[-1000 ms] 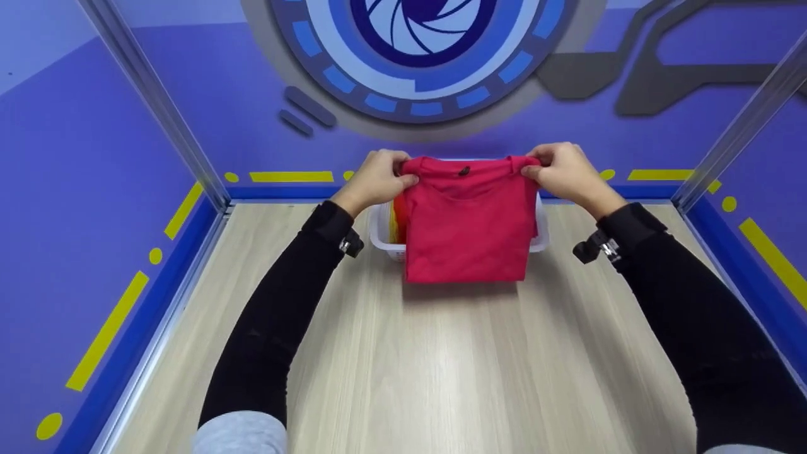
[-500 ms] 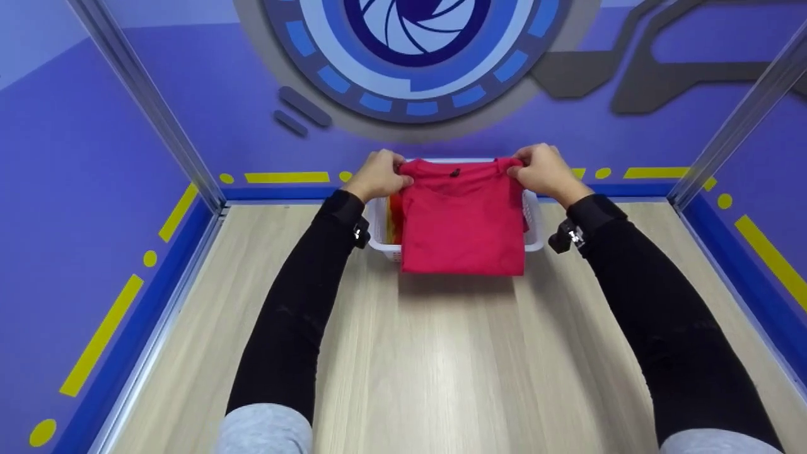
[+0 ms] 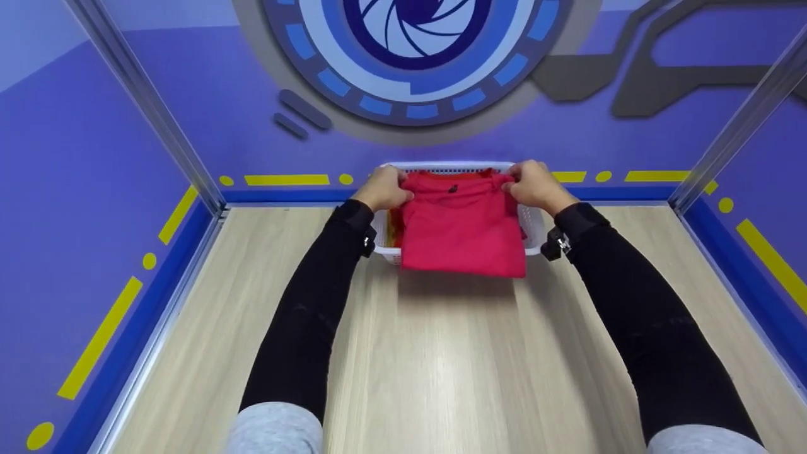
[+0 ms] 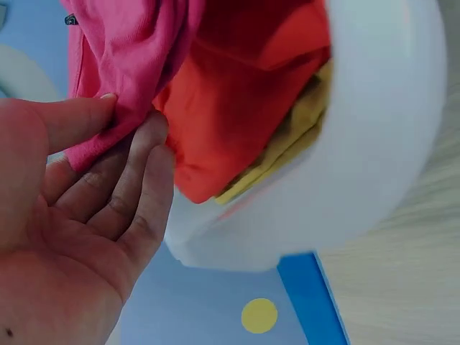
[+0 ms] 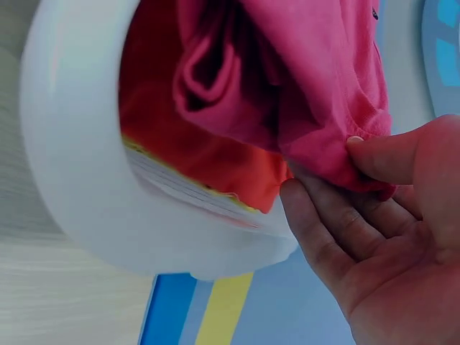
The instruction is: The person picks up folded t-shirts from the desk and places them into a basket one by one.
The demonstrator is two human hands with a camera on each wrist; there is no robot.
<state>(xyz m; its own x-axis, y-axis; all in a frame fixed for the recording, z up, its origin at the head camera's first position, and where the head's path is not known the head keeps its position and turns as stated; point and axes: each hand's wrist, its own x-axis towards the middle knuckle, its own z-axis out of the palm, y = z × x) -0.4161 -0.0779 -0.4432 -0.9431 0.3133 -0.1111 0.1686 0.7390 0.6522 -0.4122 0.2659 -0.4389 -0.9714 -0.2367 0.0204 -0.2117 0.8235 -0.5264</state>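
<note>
A folded pinkish-red T-shirt [image 3: 463,230] lies over a white plastic basket [image 3: 534,233], its lower edge hanging past the near rim. My left hand [image 3: 383,188] pinches the shirt's left shoulder between thumb and fingers. At the opposite shoulder, my right hand [image 3: 536,185] pinches the fabric the same way. Below the shirt, an orange-red garment [image 4: 237,108] and a yellow garment [image 4: 295,140] lie inside the basket, as the left wrist view shows. The right wrist view shows the same orange-red garment [image 5: 215,169] under the shirt's folded layers.
The basket stands on a wood-grain table [image 3: 454,366] against the blue-purple back wall [image 3: 208,113]. Side panels with metal corner posts [image 3: 151,107] rise at left and right. Black sleeves with wrist cameras [image 3: 555,243] cover both forearms.
Both hands have come down with the shirt's collar end, and the basket's far rim now shows behind it. The right hand has also moved left, bringing the hands closer together.
</note>
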